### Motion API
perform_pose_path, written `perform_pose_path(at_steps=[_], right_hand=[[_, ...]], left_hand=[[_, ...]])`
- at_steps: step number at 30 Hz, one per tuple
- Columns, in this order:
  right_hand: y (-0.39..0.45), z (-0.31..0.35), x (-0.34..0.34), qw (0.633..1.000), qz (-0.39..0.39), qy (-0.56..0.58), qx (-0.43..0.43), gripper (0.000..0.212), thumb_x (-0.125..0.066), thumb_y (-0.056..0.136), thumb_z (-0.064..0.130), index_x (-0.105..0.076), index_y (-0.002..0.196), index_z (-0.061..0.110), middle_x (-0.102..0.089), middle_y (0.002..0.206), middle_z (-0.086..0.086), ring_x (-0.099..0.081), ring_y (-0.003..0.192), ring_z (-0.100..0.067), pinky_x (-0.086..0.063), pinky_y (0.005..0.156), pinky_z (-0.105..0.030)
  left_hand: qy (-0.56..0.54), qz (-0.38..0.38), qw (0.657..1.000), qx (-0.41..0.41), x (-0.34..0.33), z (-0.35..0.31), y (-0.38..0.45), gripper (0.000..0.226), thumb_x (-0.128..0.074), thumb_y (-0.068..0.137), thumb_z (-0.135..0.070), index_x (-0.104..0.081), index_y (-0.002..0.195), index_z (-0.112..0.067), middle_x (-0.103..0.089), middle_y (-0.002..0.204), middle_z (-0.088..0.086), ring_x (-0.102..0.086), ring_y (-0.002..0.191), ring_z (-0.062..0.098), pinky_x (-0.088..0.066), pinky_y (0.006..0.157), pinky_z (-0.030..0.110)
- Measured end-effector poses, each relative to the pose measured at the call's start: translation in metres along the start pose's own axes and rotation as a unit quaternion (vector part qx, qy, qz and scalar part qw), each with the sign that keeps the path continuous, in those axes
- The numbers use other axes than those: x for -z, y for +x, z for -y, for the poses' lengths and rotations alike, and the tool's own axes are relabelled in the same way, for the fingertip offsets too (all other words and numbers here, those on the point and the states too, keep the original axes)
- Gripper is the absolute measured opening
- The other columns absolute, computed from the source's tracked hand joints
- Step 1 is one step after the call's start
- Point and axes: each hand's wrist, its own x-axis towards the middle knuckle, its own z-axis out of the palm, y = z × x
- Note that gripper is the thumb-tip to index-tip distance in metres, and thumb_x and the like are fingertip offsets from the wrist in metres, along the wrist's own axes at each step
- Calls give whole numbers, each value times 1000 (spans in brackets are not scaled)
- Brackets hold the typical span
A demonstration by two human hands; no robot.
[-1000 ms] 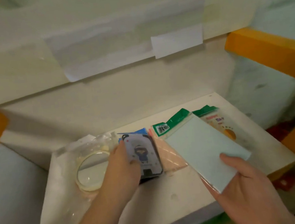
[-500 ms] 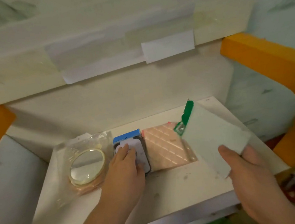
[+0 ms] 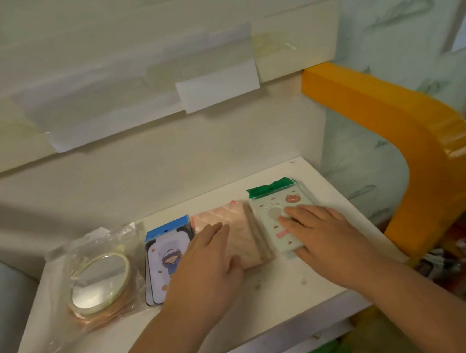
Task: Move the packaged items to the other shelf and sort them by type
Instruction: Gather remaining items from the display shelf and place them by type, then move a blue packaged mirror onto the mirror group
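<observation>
Head view: on the white shelf [image 3: 270,295], the right hand [image 3: 318,233], fingers flat and spread, presses the green-topped packet [image 3: 273,200], long axis pointing away. Just left, the left hand [image 3: 204,265] lies flat on the pink packets [image 3: 241,228].

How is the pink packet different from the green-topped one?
The pink packet is quilted and plain; the green-topped packet is pale mint with a bear picture. Pink lies under the left hand, green under the right hand. Both lie flat on the white shelf.
</observation>
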Motion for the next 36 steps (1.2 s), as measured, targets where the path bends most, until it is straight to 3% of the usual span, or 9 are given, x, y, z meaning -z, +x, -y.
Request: perform_pose_path(at_steps=[4, 8, 11, 14, 20, 23, 28, 32, 36], right_hand=[[-4, -8, 4, 997, 57, 52, 2, 77, -35, 91, 70, -11, 156, 35, -4, 164, 17, 0, 149, -7, -1, 118, -30], [-10, -4, 17, 994, 69, 81, -5, 78, -42, 91, 68, -15, 156, 35, -1, 164, 17, 3, 149, -5, 1, 117, -27], [-11, 7, 34, 985, 0, 170, -21, 66, -51, 92, 59, -31, 150, 37, -18, 160, 19, -19, 145, -4, -21, 120, -29], [-7, 24, 50, 971, -68, 226, -25, 52, -58, 88, 51, -49, 136, 35, -44, 138, 21, -42, 127, -1, -40, 109, -29], [19, 77, 70, 972, -126, 197, -4, 37, -63, 87, 38, -56, 123, 31, -58, 119, 13, -55, 108, -11, -47, 94, -32], [41, 111, 77, 976, -118, 181, 22, 34, -62, 88, 37, -58, 121, 29, -58, 117, 10, -54, 107, -14, -45, 90, -29], [59, 188, 80, 961, -103, 234, 107, 34, -62, 86, 42, -59, 118, 32, -52, 110, 21, -52, 103, -6, -35, 83, -21], [59, 265, 90, 944, -90, 258, 182, 37, -63, 84, 45, -57, 118, 34, -55, 111, 20, -52, 102, -4, -44, 85, -27], [47, 344, 94, 931, -75, 260, 247, 47, -60, 81, 52, -53, 125, 37, -55, 117, 21, -53, 108, -4, -46, 92, -27]], left_hand=[[-10, -7, 1000, 4, -2, -4, 6, 51, -49, 96, -34, -41, 146, -26, -45, 150, -9, -44, 134, 12, -39, 111, 33], [3, -25, 1000, -5, 6, -11, 3, 51, -49, 95, -34, -43, 145, -26, -46, 149, -11, -42, 134, 11, -34, 114, 29], [32, -66, 997, -5, 16, -11, -3, 56, -48, 98, -38, -35, 151, -29, -36, 156, -14, -31, 144, 8, -20, 115, 24], [38, -77, 996, 7, 26, -1, -12, 65, -51, 96, -40, -31, 155, -23, -31, 161, -7, -22, 151, 14, -19, 121, 31], [4, -145, 988, 49, 59, 20, -47, 64, -54, 93, -43, -36, 152, -26, -44, 151, -7, -34, 139, 13, -25, 113, 23], [55, -179, 979, 81, 83, 38, -73, 67, -45, 89, -53, -44, 149, -23, -49, 148, -5, -39, 137, 16, -28, 114, 28], [99, -243, 953, 153, 126, 78, -140, 63, -43, 88, -55, -45, 146, -29, -47, 146, -12, -30, 136, 8, -23, 111, 25], [109, -291, 923, 225, 159, 112, -203, 60, -48, 87, -52, -51, 140, -25, -51, 140, -8, -36, 132, 12, -35, 108, 34], [96, -323, 892, 300, 174, 158, -266, 53, -53, 92, -50, -50, 141, -31, -49, 139, -14, -33, 130, 6, -32, 105, 30]])
